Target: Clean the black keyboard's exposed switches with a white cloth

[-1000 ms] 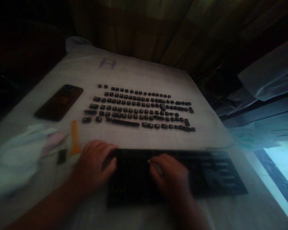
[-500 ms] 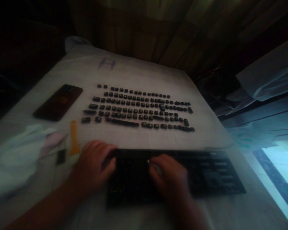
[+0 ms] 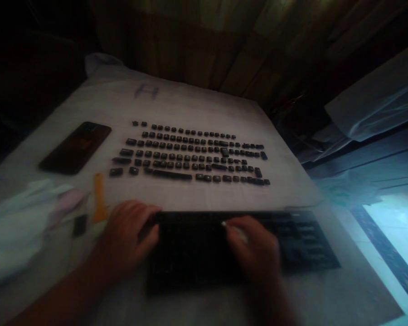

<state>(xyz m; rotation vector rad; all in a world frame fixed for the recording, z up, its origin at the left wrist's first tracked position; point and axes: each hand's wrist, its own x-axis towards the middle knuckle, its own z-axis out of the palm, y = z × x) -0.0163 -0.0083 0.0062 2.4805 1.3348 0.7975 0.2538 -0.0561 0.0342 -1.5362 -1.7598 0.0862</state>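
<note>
A black keyboard [image 3: 197, 271] with its keycaps off across the main area lies before me. My left hand [image 3: 131, 235] is closed on its upper left corner, thumb on the near side and fingers at the back edge. Over the upper middle of the board, my right hand [image 3: 255, 244] pinches a small white thing [image 3: 224, 223]; its tip shows past the fingers, and its kind is too blurred to tell. Beyond the board, loose black keycaps lie in several rows, with the long space bar keycap [image 3: 172, 175] in the nearest row.
On the left lie a dark phone [image 3: 75, 148], an orange scraper-like tool [image 3: 99, 194], a small dark piece [image 3: 80, 225] and a crumpled white and pink cloth [image 3: 20, 226]. A white cloth [image 3: 197, 106] covers the table, whose right edge drops to a bright floor.
My right hand has slid to the right along the keyboard with the white thing. The left hand keeps its place at the corner. The whole view has shifted slightly.
</note>
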